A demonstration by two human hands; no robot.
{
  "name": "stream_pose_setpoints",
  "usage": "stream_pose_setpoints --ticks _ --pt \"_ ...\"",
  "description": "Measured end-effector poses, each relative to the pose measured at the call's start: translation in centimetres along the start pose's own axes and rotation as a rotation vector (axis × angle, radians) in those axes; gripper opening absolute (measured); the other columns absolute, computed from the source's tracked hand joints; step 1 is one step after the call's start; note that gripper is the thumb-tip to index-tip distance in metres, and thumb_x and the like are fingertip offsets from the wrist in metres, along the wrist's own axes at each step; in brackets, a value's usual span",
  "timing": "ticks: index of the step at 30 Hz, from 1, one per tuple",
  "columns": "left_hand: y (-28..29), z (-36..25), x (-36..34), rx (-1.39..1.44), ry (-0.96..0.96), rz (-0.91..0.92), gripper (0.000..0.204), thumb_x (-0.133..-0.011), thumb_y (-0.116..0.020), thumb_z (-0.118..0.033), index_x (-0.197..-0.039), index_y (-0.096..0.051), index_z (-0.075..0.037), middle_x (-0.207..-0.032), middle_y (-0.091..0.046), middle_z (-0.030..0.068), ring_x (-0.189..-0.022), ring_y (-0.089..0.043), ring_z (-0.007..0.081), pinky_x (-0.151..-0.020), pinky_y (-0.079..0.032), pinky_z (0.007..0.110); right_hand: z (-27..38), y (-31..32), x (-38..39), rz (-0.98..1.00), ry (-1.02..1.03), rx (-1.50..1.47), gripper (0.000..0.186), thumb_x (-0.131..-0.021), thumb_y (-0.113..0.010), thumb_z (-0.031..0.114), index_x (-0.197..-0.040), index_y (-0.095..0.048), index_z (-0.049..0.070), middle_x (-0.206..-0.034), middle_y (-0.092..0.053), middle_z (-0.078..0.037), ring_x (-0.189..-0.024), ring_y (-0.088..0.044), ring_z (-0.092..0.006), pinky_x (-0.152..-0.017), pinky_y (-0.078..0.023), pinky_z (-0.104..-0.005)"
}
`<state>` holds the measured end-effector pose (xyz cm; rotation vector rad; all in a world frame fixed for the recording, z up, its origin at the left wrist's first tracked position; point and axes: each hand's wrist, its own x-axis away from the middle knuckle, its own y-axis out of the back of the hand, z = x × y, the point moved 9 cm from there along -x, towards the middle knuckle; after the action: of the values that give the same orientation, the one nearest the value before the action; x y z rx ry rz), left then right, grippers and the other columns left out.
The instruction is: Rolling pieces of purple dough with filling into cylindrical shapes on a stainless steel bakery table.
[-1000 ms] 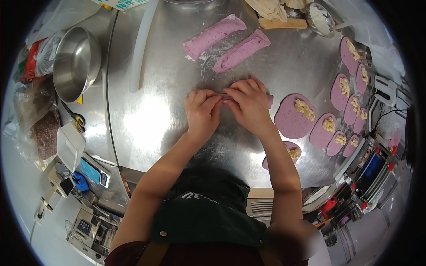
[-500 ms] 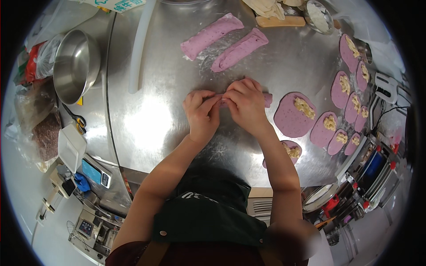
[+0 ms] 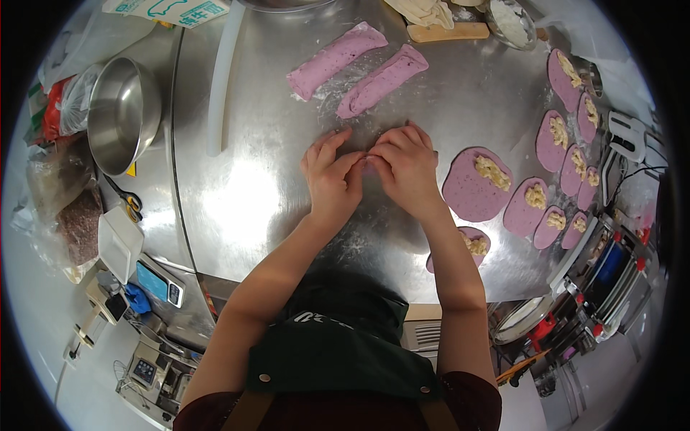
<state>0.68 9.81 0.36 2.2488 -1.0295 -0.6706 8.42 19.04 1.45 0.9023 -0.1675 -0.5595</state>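
Note:
Over the middle of the steel table, my left hand (image 3: pixel 335 176) and my right hand (image 3: pixel 407 164) meet at the fingertips. Thumbs and forefingers of both pinch a piece of purple dough (image 3: pixel 370 169), most of which the hands hide. Beyond them lie two rolled purple dough logs, the left one (image 3: pixel 336 60) and the right one (image 3: pixel 383 80), slanted side by side. Right of my right hand rests a large flat dough round (image 3: pixel 476 190) topped with a strip of pale yellow filling (image 3: pixel 493 173). Another filled round (image 3: pixel 474 249) is partly covered by my right forearm.
Several smaller filled dough pieces (image 3: pixel 525 208) spread along the table's right side. A bowl of white flour (image 3: pixel 511 25) and a wooden-handled tool (image 3: pixel 449 32) sit at the far edge. To the left are a pale tube (image 3: pixel 221 86), a steel bowl (image 3: pixel 123 115), scissors (image 3: pixel 129 201) and a scale (image 3: pixel 159 280).
The dough end that stuck out to the right of my right hand no longer shows. Both hands have drawn closer over the dough, and my left fingers have lifted and spread somewhat.

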Motion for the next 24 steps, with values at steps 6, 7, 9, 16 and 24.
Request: stream_pose_setpoints --ticks 6,7,9,16,24 --pt "0.0 0.4 0.1 -0.003 0.006 0.012 0.012 -0.076 -0.069 -0.01 -0.087 -0.072 -0.009 -0.126 -0.057 0.0086 -0.116 -0.05 0.0306 -0.097 -0.032 0.043 0.0 1.1 0.1 -0.059 -0.028 -0.017 0.012 -0.072 -0.071 0.015 -0.082 -0.068 0.009 -0.087 -0.059 -0.001 -0.093 -0.056 -0.0227 -0.102 -0.037 -0.0473" --pt "0.0 0.4 0.1 -0.006 0.007 0.017 0.012 -0.077 -0.069 -0.011 -0.088 -0.073 -0.009 -0.128 -0.056 0.0091 -0.118 -0.049 0.0312 -0.098 -0.032 0.044 -0.2 1.8 0.3 -0.061 -0.042 0.021 0.012 -0.072 -0.071 0.015 -0.082 -0.068 0.009 -0.088 -0.059 -0.001 -0.094 -0.056 -0.0224 -0.103 -0.036 -0.048" --pt "-0.3 -0.1 -0.3 -0.009 -0.008 0.039 0.014 -0.077 -0.068 -0.01 -0.09 -0.073 -0.009 -0.13 -0.055 0.0089 -0.119 -0.048 0.0313 -0.099 -0.031 0.043 -0.7 2.3 0.5 -0.065 -0.057 0.061 0.013 -0.072 -0.071 0.015 -0.083 -0.069 0.009 -0.088 -0.059 -0.001 -0.094 -0.056 -0.022 -0.103 -0.036 -0.0486" --pt "-0.9 -1.2 -0.8 -0.023 -0.053 0.028 0.014 -0.077 -0.069 -0.009 -0.09 -0.074 -0.011 -0.123 -0.057 0.0063 -0.116 -0.049 0.0294 -0.096 -0.031 0.041 -1.4 1.4 0.9 -0.044 -0.05 -0.016 0.008 -0.072 -0.069 0.013 -0.079 -0.067 0.01 -0.086 -0.058 -0.001 -0.092 -0.055 -0.0227 -0.103 -0.036 -0.0486" --pt "-0.9 -1.5 -0.5 -0.057 -0.017 0.028 0.016 -0.076 -0.07 -0.011 -0.091 -0.073 -0.014 -0.108 -0.058 0.0022 -0.099 -0.05 0.0244 -0.089 -0.032 0.04 -1.5 2.7 1.5 -0.11 -0.093 0.043 0.017 -0.072 -0.07 0.015 -0.087 -0.068 0.008 -0.091 -0.059 -0.002 -0.095 -0.055 -0.0232 -0.104 -0.034 -0.0511"
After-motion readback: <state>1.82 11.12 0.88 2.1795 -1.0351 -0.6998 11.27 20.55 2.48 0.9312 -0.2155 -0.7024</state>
